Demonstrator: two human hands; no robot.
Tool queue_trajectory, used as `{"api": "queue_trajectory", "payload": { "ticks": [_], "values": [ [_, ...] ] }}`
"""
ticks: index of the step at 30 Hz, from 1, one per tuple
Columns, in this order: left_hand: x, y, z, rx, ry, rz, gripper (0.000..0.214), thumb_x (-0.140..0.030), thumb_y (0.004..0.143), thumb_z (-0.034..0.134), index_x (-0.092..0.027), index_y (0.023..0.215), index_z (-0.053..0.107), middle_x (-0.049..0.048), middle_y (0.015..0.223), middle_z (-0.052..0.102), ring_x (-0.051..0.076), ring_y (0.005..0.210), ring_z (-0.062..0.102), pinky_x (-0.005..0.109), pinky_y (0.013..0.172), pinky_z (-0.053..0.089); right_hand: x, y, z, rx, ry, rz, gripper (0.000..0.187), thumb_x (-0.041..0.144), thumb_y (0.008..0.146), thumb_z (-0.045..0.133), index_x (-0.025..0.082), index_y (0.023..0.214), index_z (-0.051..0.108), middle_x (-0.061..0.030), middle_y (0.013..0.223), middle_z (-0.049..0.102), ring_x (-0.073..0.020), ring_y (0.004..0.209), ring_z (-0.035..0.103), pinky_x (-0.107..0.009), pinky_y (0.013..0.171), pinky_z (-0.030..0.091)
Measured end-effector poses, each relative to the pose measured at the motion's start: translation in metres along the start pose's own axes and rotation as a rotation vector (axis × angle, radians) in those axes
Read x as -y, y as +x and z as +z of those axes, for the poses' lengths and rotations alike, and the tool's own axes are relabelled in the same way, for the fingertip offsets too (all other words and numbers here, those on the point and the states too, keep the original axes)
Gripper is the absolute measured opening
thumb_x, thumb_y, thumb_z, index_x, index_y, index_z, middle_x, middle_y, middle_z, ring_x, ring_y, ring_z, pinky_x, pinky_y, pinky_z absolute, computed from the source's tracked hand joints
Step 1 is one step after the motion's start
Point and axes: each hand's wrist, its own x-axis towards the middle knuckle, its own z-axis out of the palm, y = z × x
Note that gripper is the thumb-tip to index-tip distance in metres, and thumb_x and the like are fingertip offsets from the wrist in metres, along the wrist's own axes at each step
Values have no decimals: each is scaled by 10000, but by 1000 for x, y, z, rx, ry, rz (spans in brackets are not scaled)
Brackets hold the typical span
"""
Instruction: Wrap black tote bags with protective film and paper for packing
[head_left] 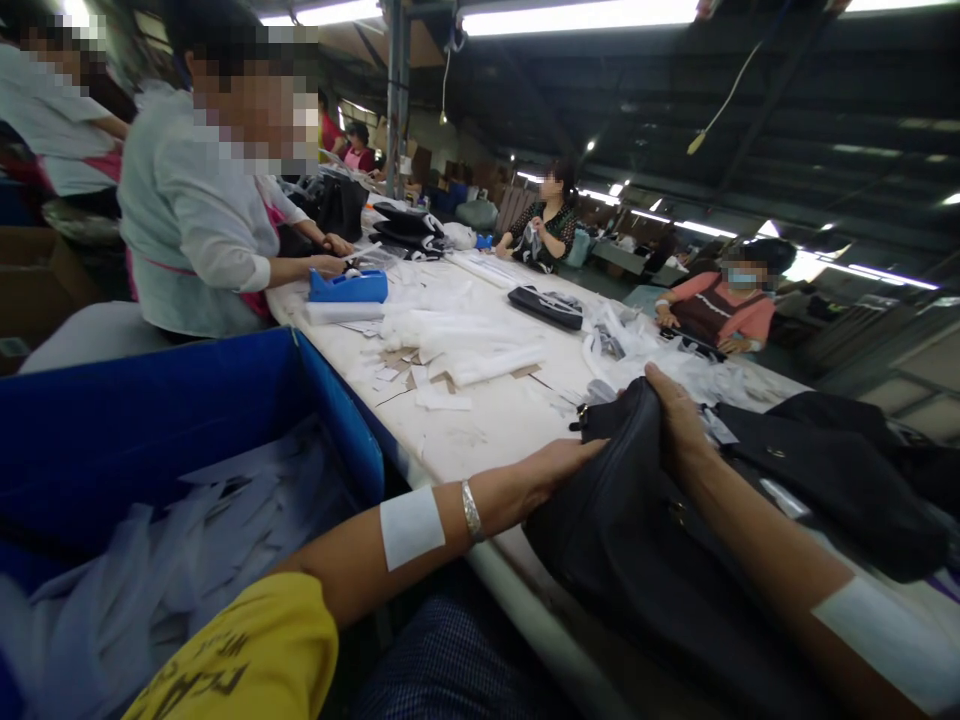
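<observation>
Black bag: we have the black bag (600, 530) raised and tilted over the near edge of the desk (454, 435), its lower part running down past the bottom of our view; a metal fitting (679, 513) shows on its side and a small buckle (579, 418) near its upper edge
Left grip: our left grip (556, 468) is closed on the bag's left side, fingertips hidden by the dark material
Right grip: our right grip (681, 425) is closed on the upper edge from the other side, fingers along the top; the exact finger gap we cannot tell
Our arms: a silver bracelet (471, 510) on the left wrist, a pale patch on each forearm, a yellow sleeve (255, 640) with dark lettering
Dark bags: to the right of our right arm we see more dark bags (832, 465) lying on the desk
Mid-desk: white wrapping (480, 340) spreads among paper and cardboard scraps, with a black pouch (546, 306) beyond
Tape dispenser: the blue tape dispenser (347, 287) stands near the desk's left edge, a white roll (343, 313) just beside it
Blue bin: at our left, the blue bin (247, 385) holds pale strips (180, 540)
Co-workers: one in a light shirt (199, 220) works near the dispenser; we see another in a brown apron (709, 305) across the desk
</observation>
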Motion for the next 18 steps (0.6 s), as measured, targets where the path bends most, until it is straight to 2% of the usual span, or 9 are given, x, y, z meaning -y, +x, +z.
{"api": "queue_trajectory", "payload": {
  "ticks": [3, 5, 7, 8, 9, 11, 14, 16, 18],
  "values": [
    [-3, 16, -6, 2, 55, -216, 489, -506, 784, 648, -102, 1057, 679, 87, 903, 718, 221, 804, 661, 372, 800, 552, -4, 2, -5, -62, -60, -45, 431, 630, 672, 706, 241, 764, 544, 23, 574, 600, -192, 548, 606, -307, 498, 534],
    [-1, 26, -16, -52, 216, -178, 460, -480, 806, 620, -105, 1068, 664, 75, 947, 709, 226, 865, 651, 339, 807, 533, -3, 2, -10, -86, -301, -175, 425, 646, 750, 620, 224, 776, 582, -5, 650, 640, -214, 657, 632, -338, 618, 549],
    [5, 35, -31, -118, 485, -100, 403, -460, 827, 585, -111, 1009, 675, 71, 964, 704, 249, 925, 635, 334, 833, 507, 0, -1, -14, -86, -600, -405, 398, 595, 841, 540, 213, 893, 637, -50, 849, 694, -244, 841, 646, -384, 792, 530],
    [8, 39, -40, -146, 619, -73, 382, -451, 834, 570, -111, 968, 680, 76, 963, 703, 262, 939, 629, 342, 847, 494, 3, -3, -14, -45, -727, -537, 379, 553, 874, 516, 216, 989, 645, -71, 982, 696, -260, 956, 631, -408, 883, 497],
    [12, 43, -47, -165, 722, -62, 366, -442, 839, 560, -111, 931, 684, 84, 958, 702, 272, 942, 625, 353, 859, 482, 4, -6, -13, 45, -824, -658, 366, 511, 897, 501, 224, 1082, 634, -84, 1110, 673, -272, 1069, 598, -428, 963, 452],
    [20, 50, -61, -179, 811, -79, 331, -416, 837, 555, -115, 882, 686, 91, 934, 704, 271, 926, 624, 360, 866, 470, 5, -12, -5, 357, -954, -821, 351, 444, 927, 476, 245, 1188, 602, -78, 1266, 615, -269, 1225, 511, -445, 1069, 357],
    [31, 60, -73, -172, 770, -130, 225, -337, 811, 573, -143, 806, 686, 54, 843, 700, 232, 895, 614, 315, 827, 469, -3, -21, 10, 854, -1050, -834, 302, 399, 960, 437, 271, 1167, 615, -39, 1249, 638, -236, 1227, 516, -467, 1131, 259],
    [36, 64, -78, -175, 724, -167, 172, -293, 774, 604, -146, 709, 666, 29, 711, 659, 209, 825, 600, 284, 764, 466, -12, -23, 16, 1009, -1068, -802, 301, 387, 981, 388, 263, 1088, 640, -30, 1142, 686, -216, 1121, 584, -472, 1129, 252],
    [41, 65, -79, -186, 657, -210, 199, -281, 746, 640, -139, 608, 621, 5, 570, 563, 181, 705, 565, 264, 680, 448, -22, -23, 16, 999, -1095, -799, 371, 395, 992, 334, 232, 950, 664, -48, 989, 715, -209, 980, 631, -431, 1037, 371]
  ]
}}
